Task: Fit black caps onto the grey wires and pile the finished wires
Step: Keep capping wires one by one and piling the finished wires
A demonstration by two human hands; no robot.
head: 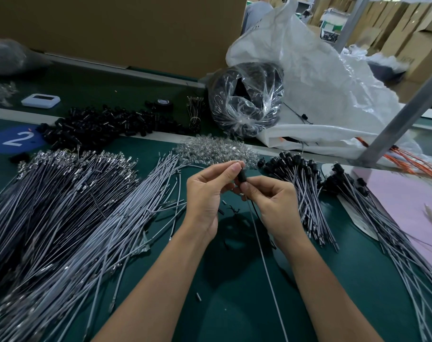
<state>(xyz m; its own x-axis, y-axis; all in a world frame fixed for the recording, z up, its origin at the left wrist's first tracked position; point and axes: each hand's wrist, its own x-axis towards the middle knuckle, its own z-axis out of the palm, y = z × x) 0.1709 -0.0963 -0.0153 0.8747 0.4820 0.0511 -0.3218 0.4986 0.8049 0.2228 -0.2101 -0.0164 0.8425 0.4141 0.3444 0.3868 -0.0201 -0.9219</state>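
Note:
Both hands meet above the green table (234, 304). My left hand (207, 191) pinches the top of a small black cap (242, 176) between thumb and fingers. My right hand (271, 201) pinches the cap's lower end, where a grey wire (264, 262) enters it; the wire hangs down toward me. A big heap of bare grey wires (69, 218) covers the table's left side. Finished wires with black caps (306, 191) lie piled to the right, a second such pile (383, 223) beyond them. Loose black caps (99, 127) lie in a heap at the back left.
A clear bag of black parts (247, 104) and a large white plastic sack (321, 82) stand at the back right. Clear small parts (210, 150) lie behind my hands. A pink sheet (412, 206), orange wires (417, 164) and a grey metal post (395, 119) are on the right.

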